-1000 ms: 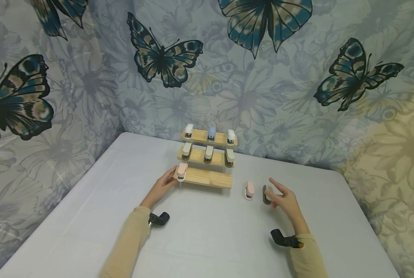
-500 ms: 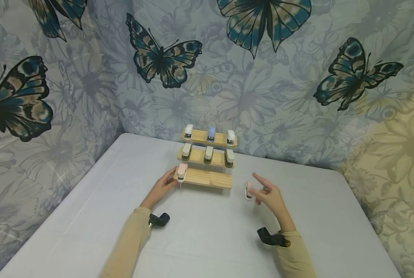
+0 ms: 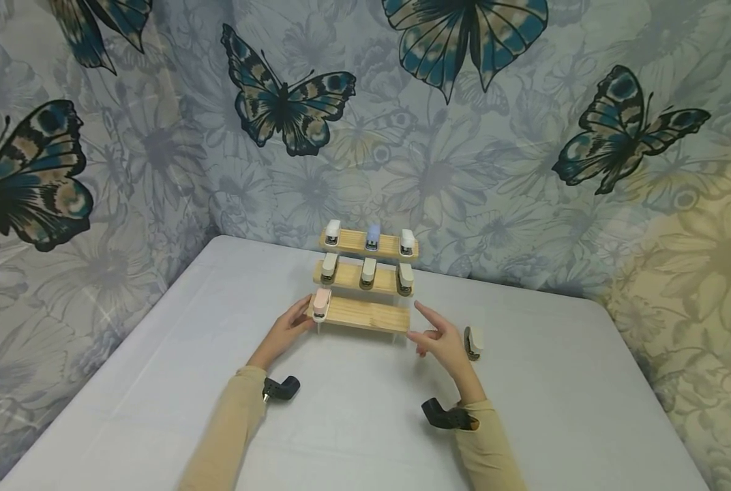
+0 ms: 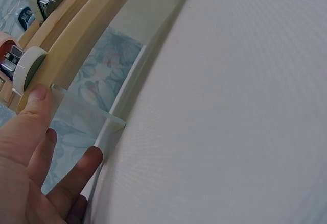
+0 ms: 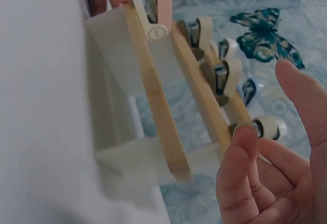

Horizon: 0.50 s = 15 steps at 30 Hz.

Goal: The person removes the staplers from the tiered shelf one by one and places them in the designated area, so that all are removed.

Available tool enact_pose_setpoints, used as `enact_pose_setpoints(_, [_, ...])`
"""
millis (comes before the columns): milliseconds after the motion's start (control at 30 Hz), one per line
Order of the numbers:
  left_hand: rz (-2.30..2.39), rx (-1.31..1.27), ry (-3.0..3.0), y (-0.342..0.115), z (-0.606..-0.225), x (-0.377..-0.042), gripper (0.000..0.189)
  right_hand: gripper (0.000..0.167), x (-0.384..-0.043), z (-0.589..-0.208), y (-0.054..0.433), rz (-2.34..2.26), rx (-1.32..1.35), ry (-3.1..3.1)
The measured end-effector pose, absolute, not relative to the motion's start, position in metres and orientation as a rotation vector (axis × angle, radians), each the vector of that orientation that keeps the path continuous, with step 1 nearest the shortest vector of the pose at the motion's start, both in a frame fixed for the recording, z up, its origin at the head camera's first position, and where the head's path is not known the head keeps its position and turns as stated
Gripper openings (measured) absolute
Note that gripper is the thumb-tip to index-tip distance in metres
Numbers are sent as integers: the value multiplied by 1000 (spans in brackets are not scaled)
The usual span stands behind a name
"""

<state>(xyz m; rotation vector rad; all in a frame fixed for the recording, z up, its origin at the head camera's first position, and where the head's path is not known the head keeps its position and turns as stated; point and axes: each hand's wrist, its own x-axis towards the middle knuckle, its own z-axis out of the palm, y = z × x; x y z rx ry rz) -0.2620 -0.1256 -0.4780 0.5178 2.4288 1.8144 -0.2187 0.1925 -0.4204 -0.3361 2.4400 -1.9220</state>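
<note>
Fingers of my left hand (image 3: 284,333) hold the stand (image 3: 361,310) at the left end of its lowest shelf (image 3: 380,316), thumb at the edge just below the pink stapler (image 3: 321,301). Steadying seems the step in hand, so I'd keep that hold light — firm enough to stop a wobble, not so hard that the stapler tips. Rightward, six more staplers (image 3: 368,272) stand on the upper two shelves, three to each; the rest of the lowest is bare. Next comes my right hand (image 3: 440,344), index out and thumb wide apart by the shelf's right end; I see nothing between these fingers and cannot tell whether the thumb touches. Best to meet that end level and match the left's pressure — a shove could slide the rows. Farthest right, a cream stapler (image 3: 476,339) sits on the table (image 3: 562,382).
</note>
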Motion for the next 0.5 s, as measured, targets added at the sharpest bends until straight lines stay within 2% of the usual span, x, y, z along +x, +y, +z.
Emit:
enact_pose_setpoints(200, [1845, 551, 2433, -124, -480, -264, 58, 61, -220, -414, 172, -1894, -424, 2414])
enact_pose_setpoints(500, [1840, 531, 2453, -128, -510, -281, 64, 61, -232, -408, 157, -1824, -474, 2403])
